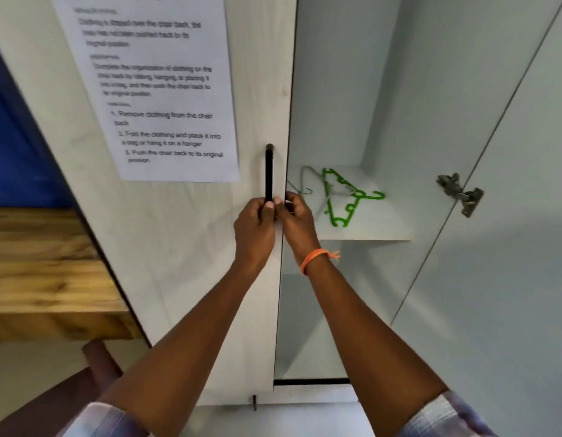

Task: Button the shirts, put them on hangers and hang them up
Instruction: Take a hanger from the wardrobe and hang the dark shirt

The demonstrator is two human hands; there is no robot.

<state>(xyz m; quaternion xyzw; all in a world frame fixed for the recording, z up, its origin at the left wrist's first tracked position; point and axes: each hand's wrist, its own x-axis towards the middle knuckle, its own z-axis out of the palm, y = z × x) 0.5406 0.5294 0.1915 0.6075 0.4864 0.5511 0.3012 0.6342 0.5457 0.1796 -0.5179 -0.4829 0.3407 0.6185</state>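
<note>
Now the left hand [257, 222] grips the black door handle [269, 171], the right hand [297, 216] curls round the door's edge; green hangers [342, 197] lie on the shelf [383, 228] just right of the handle. No shirts show. Fingers at that edge could likely get pinched if the door swings.

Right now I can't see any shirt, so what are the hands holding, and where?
Left hand grips the black door handle at its lower end; right hand grips the door edge beside it.

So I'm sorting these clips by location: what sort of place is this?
Most likely a bedroom or dressing area, at an open white wardrobe. Green plastic hangers and a wire hanger lie on its shelf, and a printed sheet about organizing clothing is stuck to the door.
</note>
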